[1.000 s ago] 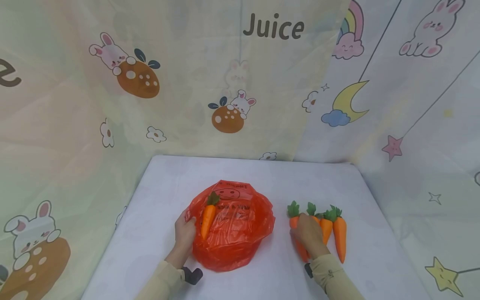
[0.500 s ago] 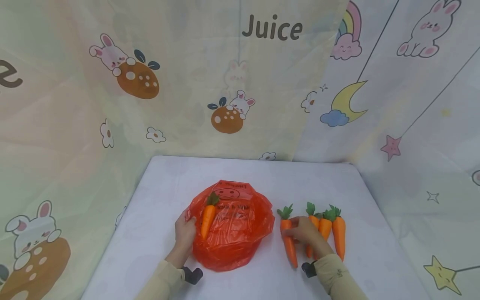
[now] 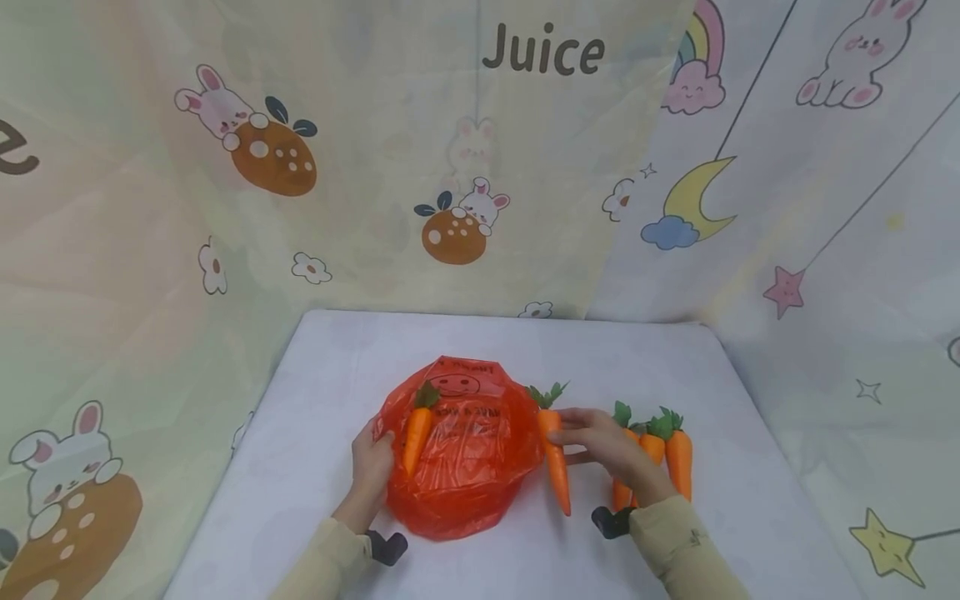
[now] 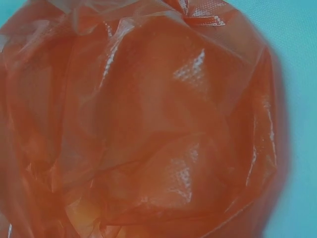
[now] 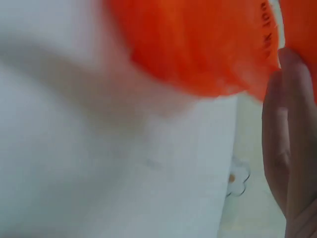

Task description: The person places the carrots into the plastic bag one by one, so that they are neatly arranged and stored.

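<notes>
A red plastic bag (image 3: 472, 467) lies spread on the table, one carrot (image 3: 417, 442) with green leaves resting on it at the left. My left hand (image 3: 371, 467) grips the bag's left edge; the bag (image 4: 158, 109) fills the left wrist view and hides that hand. My right hand (image 3: 603, 442) pinches another carrot (image 3: 556, 467), held leaves up beside the bag's right edge. In the right wrist view fingers (image 5: 292, 129) show at the right, with the bag (image 5: 198, 44) above.
Several more carrots (image 3: 678, 462) lie side by side right of the right hand, partly behind it. The white table (image 3: 360, 342) backs onto a printed cloth (image 3: 360, 150) with cartoon rabbits.
My right hand has drawn one carrot away from the others, lifting it leftward to the bag's right edge. The left hand and the bag have hardly moved.
</notes>
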`<act>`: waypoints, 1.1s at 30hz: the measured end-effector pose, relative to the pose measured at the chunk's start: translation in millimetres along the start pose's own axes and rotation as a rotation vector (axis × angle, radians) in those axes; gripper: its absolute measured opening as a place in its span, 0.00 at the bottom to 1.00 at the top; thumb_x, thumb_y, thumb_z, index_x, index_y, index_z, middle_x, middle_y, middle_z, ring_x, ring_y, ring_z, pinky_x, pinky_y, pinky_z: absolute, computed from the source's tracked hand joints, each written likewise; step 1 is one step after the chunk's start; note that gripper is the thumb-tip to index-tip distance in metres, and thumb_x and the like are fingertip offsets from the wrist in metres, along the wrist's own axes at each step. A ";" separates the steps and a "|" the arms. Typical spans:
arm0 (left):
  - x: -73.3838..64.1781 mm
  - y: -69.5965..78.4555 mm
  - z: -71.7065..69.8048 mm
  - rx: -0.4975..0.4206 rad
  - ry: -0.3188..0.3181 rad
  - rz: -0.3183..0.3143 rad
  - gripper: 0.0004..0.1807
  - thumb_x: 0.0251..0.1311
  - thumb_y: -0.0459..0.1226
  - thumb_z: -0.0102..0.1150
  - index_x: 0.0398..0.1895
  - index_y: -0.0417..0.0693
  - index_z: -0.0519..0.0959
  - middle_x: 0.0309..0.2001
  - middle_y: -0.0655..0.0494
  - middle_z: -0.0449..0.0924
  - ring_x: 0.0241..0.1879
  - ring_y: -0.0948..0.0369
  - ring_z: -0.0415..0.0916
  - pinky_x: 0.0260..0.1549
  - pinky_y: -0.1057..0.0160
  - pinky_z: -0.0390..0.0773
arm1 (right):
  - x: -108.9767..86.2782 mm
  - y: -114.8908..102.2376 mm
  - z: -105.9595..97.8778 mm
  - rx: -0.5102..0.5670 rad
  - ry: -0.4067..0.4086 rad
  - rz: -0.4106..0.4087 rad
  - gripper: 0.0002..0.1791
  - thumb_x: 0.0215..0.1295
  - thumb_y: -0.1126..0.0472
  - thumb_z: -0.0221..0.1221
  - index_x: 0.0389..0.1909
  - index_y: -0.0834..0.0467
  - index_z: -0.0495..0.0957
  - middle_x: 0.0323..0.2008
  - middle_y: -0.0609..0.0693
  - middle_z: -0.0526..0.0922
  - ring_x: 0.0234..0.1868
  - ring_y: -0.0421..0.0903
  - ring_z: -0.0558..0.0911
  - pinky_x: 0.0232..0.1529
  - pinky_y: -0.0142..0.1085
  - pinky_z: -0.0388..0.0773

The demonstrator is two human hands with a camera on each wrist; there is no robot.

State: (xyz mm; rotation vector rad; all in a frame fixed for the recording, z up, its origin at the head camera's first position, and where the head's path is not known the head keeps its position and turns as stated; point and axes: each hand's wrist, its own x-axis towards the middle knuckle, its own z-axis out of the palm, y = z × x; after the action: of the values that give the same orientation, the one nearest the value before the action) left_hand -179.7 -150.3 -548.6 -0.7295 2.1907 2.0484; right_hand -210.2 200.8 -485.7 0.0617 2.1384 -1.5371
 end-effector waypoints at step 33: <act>1.4 -2.5 -3.1 -0.048 -0.019 0.011 0.26 0.77 0.37 0.46 0.76 0.49 0.63 0.69 0.51 0.70 0.65 0.48 0.69 0.66 0.47 0.67 | 58.8 -59.1 96.9 0.354 -0.101 -0.067 0.38 0.65 0.53 0.69 0.70 0.62 0.66 0.59 0.59 0.76 0.55 0.57 0.81 0.57 0.53 0.78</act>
State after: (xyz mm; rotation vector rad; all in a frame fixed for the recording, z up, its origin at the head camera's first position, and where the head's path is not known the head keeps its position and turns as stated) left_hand -179.2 -153.6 -551.0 -0.7010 2.1477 2.1112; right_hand -244.6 77.7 -481.4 0.0326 1.7876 -1.9002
